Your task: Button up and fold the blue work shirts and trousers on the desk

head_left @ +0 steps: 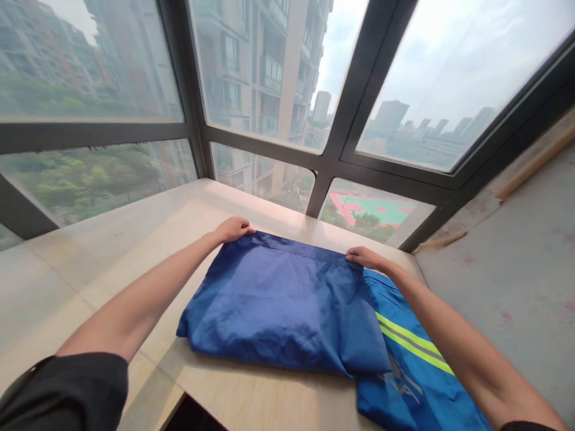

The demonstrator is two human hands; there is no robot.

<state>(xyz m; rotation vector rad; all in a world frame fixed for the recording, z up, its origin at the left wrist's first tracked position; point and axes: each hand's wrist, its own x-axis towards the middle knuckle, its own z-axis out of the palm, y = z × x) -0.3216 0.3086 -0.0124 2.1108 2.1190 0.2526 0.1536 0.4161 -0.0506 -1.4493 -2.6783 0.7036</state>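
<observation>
A dark blue piece of folded fabric (283,299), which looks like a garment, lies on the wide window sill, with a stitched band along its far edge. My left hand (234,229) pinches the far left corner of it. At the far right corner, my right hand (362,257) grips the same band between thumb and fingers. Partly under its right side is a brighter blue garment (404,359) with yellow-green and grey stripes and a grey printed mark. My right forearm crosses over that garment and hides part of it.
The pale stone sill (148,230) extends left and back to dark-framed windows (332,161). A patterned wall (516,269) with peeling edges stands at the right. A dark opening (191,416) shows at the sill's front edge.
</observation>
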